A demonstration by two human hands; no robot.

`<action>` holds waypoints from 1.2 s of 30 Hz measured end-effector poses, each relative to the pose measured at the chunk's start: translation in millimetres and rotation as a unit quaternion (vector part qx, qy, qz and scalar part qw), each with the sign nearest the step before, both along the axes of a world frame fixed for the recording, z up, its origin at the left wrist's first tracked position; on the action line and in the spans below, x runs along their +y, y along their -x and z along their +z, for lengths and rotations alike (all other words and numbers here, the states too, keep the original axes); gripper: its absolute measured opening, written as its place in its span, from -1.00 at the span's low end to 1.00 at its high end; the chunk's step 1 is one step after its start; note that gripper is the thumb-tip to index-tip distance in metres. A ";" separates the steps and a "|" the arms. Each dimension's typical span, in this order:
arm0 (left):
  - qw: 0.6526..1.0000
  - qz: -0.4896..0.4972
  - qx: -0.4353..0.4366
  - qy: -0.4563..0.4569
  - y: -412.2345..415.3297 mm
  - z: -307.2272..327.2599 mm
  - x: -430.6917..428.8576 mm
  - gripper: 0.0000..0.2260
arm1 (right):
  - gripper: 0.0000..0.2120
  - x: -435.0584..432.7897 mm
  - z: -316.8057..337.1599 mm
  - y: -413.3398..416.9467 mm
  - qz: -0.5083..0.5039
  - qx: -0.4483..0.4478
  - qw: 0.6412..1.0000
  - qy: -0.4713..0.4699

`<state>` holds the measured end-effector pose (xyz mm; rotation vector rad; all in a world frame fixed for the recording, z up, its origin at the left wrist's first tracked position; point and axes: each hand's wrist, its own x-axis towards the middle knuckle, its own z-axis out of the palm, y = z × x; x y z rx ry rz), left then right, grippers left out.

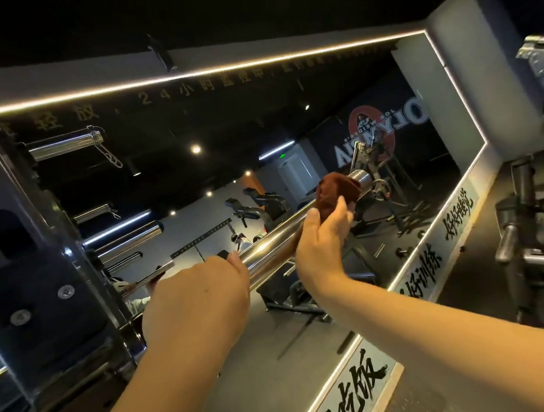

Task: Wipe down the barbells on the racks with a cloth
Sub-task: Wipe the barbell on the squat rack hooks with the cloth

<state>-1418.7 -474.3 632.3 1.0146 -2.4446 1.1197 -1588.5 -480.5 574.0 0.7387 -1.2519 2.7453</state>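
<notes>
The gym is dim, with a black ceiling. Beyond both hands runs a long wall mirror framed by a thin glowing light strip. Along its foot, below the right forearm, lies a white band of brushed black lettering. Left of the left hand stands a black steel rack upright, with short chrome storage pegs jutting out above that hand. Well off to the right of the right hand sits a grey weight machine.

A polished chrome barbell sleeve slants from the rack up and away, passing through both hands. The left hand is curled round the sleeve close to the upright, its back to the camera — thumb tip lying on the metal. The right hand, farther along, clamps a rust-brown cloth onto the sleeve with thumb and fingers bent over it. The cloth drapes over the bar just short of its end cap.
</notes>
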 end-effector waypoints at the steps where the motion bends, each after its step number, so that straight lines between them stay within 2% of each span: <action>1: 1.000 0.003 0.000 0.008 -0.5 0.1 -4.4 -0.56 | -0.41 -2.0 3.5 11.2 -0.006 -0.015 1.000 0.005; 4: 0.999 -0.005 0.036 0.006 -0.4 4.5 -3.1 -0.56 | -0.45 4.1 12.2 72.8 -0.014 -0.075 0.997 0.003; 6: 1.000 0.007 0.016 -0.009 2.7 3.5 3.4 -0.56 | -0.44 10.3 12.6 105.4 0.000 -0.093 0.995 -0.021; 8: 0.999 0.008 0.029 -0.023 6.1 7.4 3.3 -0.69 | -0.43 12.4 14.5 104.7 -0.003 -0.088 0.995 -0.036; 12: 1.000 0.004 0.022 0.013 9.3 7.7 0.3 -0.71 | -0.37 15.8 9.4 7.3 0.000 0.000 0.998 -0.059; 15: 0.999 -0.007 0.028 0.032 4.2 7.0 3.0 -0.66 | -0.32 15.9 -11.5 -68.2 0.039 0.138 0.986 -0.083; 17: 0.998 -0.012 0.020 0.054 -0.7 7.0 8.3 -0.68 | -0.37 14.7 -14.7 -81.3 0.028 0.207 0.971 -0.118; 19: 0.998 -0.011 0.003 0.066 -3.4 4.1 9.6 -0.70 | -0.46 15.3 -10.1 -69.7 -0.001 0.216 0.966 -0.141; 23: 0.999 -0.018 0.017 0.031 -12.2 5.7 9.6 -0.73 | -0.59 17.5 0.6 -39.2 -0.086 0.216 0.955 -0.183; 27: 0.998 -0.015 -0.030 0.044 -26.8 9.2 7.0 -0.61 | -0.61 16.9 4.1 -58.1 -0.091 0.215 0.950 -0.209; 29: 0.997 0.004 -0.047 0.061 -37.4 11.2 11.3 -0.64 | -0.63 19.3 -4.0 -82.2 -0.092 0.316 0.922 -0.205; 31: 0.996 0.009 -0.068 0.064 -48.5 11.6 14.8 -0.69 | -0.61 23.6 -14.5 -92.2 -0.094 0.448 0.869 -0.188; 33: 0.997 0.001 -0.058 0.058 -62.2 15.4 16.8 -0.73 | -0.59 30.4 -16.2 -76.4 -0.117 0.536 0.814 -0.191; 35: 0.999 0.003 -0.026 0.034 -80.1 21.4 15.8 -0.74 | -0.62 33.4 -9.3 -59.7 -0.151 0.564 0.780 -0.224; 36: 1.000 0.016 -0.015 0.015 -89.9 23.9 15.7 -0.72 | -0.64 33.4 -3.0 -56.0 -0.162 0.546 0.784 -0.246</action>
